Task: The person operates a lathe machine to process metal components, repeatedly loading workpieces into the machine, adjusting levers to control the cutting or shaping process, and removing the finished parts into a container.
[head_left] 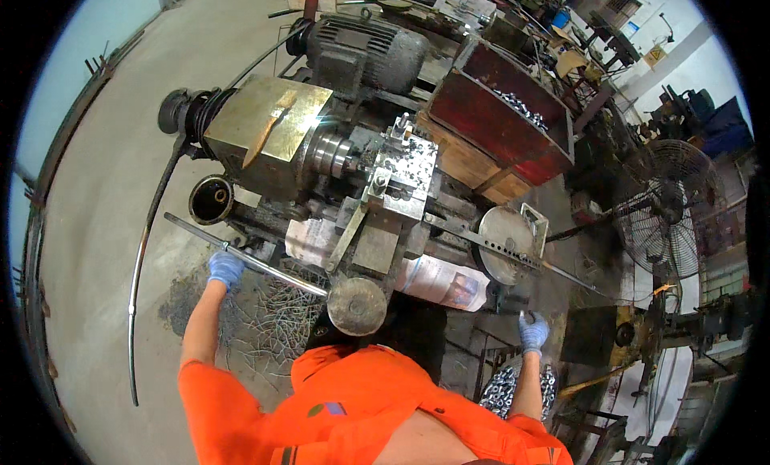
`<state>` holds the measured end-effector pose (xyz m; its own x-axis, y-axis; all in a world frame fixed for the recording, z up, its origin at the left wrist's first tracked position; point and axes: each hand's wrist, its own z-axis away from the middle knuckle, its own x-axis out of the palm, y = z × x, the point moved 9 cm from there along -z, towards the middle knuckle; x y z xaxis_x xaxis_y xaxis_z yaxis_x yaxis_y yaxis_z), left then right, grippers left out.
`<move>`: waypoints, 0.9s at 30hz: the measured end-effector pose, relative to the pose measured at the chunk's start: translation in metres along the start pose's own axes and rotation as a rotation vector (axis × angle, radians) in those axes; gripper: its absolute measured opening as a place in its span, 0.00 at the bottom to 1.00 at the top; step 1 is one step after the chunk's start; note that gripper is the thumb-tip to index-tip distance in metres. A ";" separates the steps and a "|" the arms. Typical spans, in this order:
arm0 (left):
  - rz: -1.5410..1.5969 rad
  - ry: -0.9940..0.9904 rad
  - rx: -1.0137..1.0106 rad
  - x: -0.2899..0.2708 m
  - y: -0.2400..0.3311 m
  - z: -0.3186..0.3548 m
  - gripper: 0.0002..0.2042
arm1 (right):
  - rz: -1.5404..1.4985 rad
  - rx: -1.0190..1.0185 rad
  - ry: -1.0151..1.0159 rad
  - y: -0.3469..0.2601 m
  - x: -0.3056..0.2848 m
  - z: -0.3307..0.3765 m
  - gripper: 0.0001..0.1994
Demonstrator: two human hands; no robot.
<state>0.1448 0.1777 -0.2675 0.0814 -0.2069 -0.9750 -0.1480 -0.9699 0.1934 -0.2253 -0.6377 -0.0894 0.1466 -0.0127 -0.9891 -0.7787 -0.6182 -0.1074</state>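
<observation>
My left hand (226,270), in a blue-grey glove, is curled just below a long metal bar (277,272) on the near side of the lathe. Its fingers look closed, but what they hold is hidden. Off to the right, my right hand (533,331), gloved alike, has its thumb and fingers together at a small dark tip that I cannot make out. Below that hand is a container heaped with small shiny metal parts (505,389). Between my hands stands the lathe, with its chuck (330,155) and a chip-strewn tool block (409,168).
A brush (269,132) lies on the headstock (241,120). Behind stand a motor (365,54) and a red bin (497,112) with metal parts. Curly swarf (281,313) covers the floor at left. A round disc (357,306) sits close to my body; a fan (662,200) stands right.
</observation>
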 end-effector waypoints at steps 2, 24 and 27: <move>-0.380 -0.131 0.360 0.000 0.062 -0.004 0.16 | -0.071 0.009 -0.014 0.000 0.005 0.018 0.22; -0.095 -0.458 -0.070 -0.051 0.067 0.010 0.16 | -0.543 -0.294 0.068 -0.163 -0.110 -0.041 0.10; -0.053 -0.296 -0.214 -0.103 0.013 0.014 0.17 | -0.707 -0.534 -0.020 -0.276 -0.133 -0.042 0.11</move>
<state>0.1207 0.1884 -0.1657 -0.2103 -0.1396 -0.9676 0.0613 -0.9897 0.1294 -0.0043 -0.4979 0.0758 0.4708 0.5221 -0.7112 -0.1208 -0.7603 -0.6382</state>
